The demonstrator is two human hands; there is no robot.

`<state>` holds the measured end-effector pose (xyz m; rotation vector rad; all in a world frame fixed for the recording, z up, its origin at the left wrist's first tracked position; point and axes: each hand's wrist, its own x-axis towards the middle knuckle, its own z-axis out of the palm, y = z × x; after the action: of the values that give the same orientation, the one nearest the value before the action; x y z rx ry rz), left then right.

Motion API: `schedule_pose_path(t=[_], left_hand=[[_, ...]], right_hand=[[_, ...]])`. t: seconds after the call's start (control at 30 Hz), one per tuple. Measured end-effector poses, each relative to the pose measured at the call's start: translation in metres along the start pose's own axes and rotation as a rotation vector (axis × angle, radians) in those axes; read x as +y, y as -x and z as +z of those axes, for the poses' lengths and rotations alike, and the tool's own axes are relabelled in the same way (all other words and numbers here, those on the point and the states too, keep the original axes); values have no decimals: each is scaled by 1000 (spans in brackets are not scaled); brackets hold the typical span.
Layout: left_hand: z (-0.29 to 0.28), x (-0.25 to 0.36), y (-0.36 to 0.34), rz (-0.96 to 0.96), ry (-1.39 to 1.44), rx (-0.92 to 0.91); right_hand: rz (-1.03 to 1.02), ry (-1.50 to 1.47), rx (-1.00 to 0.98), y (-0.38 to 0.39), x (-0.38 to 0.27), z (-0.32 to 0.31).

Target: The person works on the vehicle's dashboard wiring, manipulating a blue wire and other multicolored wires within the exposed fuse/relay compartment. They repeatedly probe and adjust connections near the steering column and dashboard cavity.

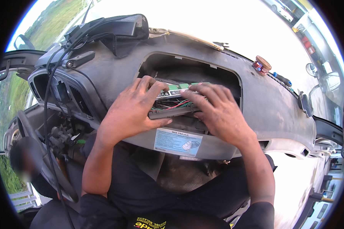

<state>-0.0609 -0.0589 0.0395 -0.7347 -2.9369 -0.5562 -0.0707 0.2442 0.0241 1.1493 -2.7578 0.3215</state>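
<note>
A dark, narrow electronic case (176, 113) with a bundle of thin red, green and black wires sits at the mouth of a large opening (221, 78) in the dashboard. Along its top runs a strip with white markings, and green pieces (183, 86) like circuit board or connectors show behind it. My left hand (128, 110) grips the case's left end, thumb below and fingers over the top. At the other end my right hand (221, 112) has its fingers bent over the strip and its thumb at the lower edge. The fingers hide part of the case.
A blue-and-white sticker (178, 142) is on the dash front. On top lie a black mesh-covered device (130, 28) with cables, a round tin (262, 65) and a blue-handled tool (283, 79). A person (25, 158) is beside the steering wheel (46, 156) at left. A black cable (46, 114) hangs there.
</note>
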Motion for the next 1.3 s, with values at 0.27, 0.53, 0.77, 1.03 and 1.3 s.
schedule_pose_path(t=[0.27,0.53,0.77,1.03,1.3], left_hand=[[-7,-4,0,-13,7,-41],[-15,-5,1,13,59,-114],[-11,-10,3,8,130,-90],[-7,-12,4,12,89,-88],[-6,-14,3,52,81,-66]], right_hand=[[105,-110,-60,14,40,-30],[227,-248,49,8,40,-28],[335,-481,19,7,41,-35],[154,-262,-65,21,40,-35],[95,-62,21,10,31,-22]])
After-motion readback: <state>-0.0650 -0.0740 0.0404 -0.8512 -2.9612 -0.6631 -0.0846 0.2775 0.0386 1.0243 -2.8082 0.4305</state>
